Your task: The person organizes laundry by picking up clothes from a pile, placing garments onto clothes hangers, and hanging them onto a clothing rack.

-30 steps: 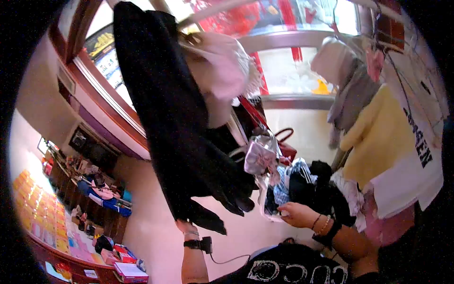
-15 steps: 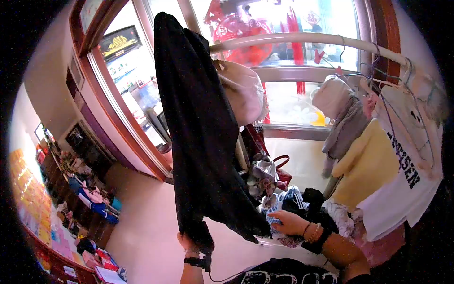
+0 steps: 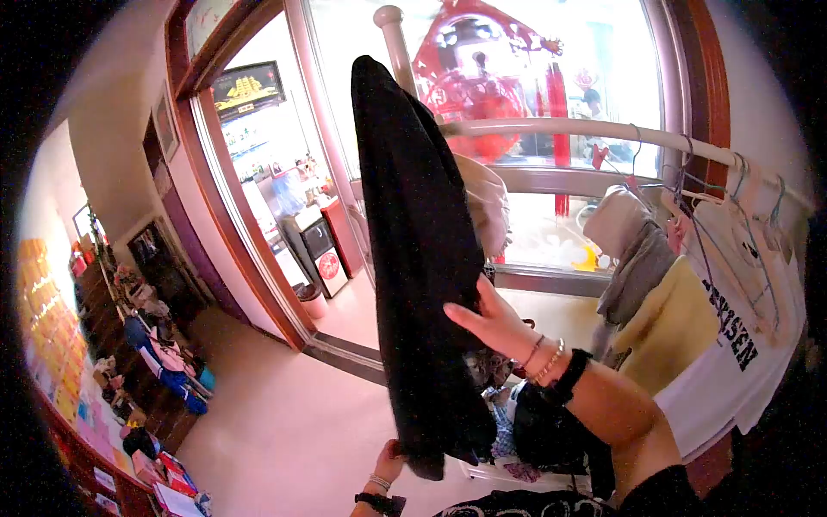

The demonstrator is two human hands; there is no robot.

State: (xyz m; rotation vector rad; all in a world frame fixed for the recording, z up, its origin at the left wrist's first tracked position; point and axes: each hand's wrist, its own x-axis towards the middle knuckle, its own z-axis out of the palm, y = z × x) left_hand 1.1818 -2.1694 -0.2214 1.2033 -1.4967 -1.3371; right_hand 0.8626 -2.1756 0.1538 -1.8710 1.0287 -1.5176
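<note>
A long black garment [image 3: 418, 258] hangs draped at the end of the clothes rack; its exact kind is hidden by the folds. My left hand [image 3: 392, 461] has its fingers closed on the garment's lower left corner. Against the garment's right side, about halfway down, is my right hand [image 3: 495, 323], thumb and fingers apart, with some fingers hidden by the cloth. Behind the garment a pale hat [image 3: 489, 207] shows in part.
The rack's white rail [image 3: 594, 127] runs right, carrying a grey garment [image 3: 636, 280], a yellow cloth [image 3: 659, 306] and a white shirt [image 3: 715, 379] with hangers. Piled clothes [image 3: 551, 431] lie below. A doorway frame [image 3: 245, 224] stands left, and shelves [image 3: 164, 405] line the far left.
My right hand has risen from the piled clothes to the black garment's side. My left hand stays at the garment's lower corner. The view has shifted, placing the garment further right and lower.
</note>
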